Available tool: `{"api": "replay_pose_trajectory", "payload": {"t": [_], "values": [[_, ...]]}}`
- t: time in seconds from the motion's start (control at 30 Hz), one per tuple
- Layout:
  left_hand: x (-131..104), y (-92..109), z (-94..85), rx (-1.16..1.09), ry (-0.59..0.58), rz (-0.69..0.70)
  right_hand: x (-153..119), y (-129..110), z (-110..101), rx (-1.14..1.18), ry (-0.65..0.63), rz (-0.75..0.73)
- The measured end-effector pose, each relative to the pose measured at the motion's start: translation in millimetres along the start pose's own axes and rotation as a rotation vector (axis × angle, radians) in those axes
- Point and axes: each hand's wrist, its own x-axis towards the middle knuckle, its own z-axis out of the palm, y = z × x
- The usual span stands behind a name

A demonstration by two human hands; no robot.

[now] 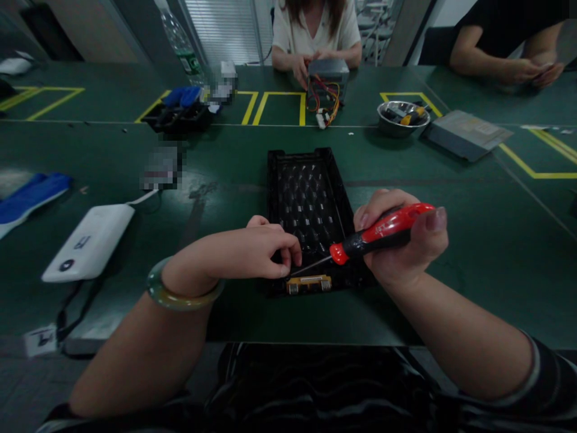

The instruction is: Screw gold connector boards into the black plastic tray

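The right hand is wrapped tight around a red-and-black screwdriver, whose thin shaft slants down to the near end of a black plastic tray on the green table, close to a small gold connector. The left hand, fingertips pinched together, presses at the tray's near edge right by the tip; whether it holds anything I cannot tell. A white power bank lies off to the left, its markings too small to read.
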Motion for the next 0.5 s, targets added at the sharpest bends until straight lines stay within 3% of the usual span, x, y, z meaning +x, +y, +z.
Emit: {"api": "replay_pose_trajectory", "payload": {"t": [0.2,0.3,0.43,0.5], "values": [[0,0,-0.4,-0.004,-0.011,0.001,7,-6,-7,-0.027,-0.183,-0.038],[0,-1,-1.5,-0.015,-0.024,0.002,20,-25,-2,-0.158,-0.383,-0.042],[0,-2,-3.0,-0.025,-0.030,-0.009,42,-58,19,-0.296,-0.679,0.155],[-2,-2,-4.8,-0.045,-0.040,0.003,50,-70,31,-0.386,-0.789,0.155]]}}
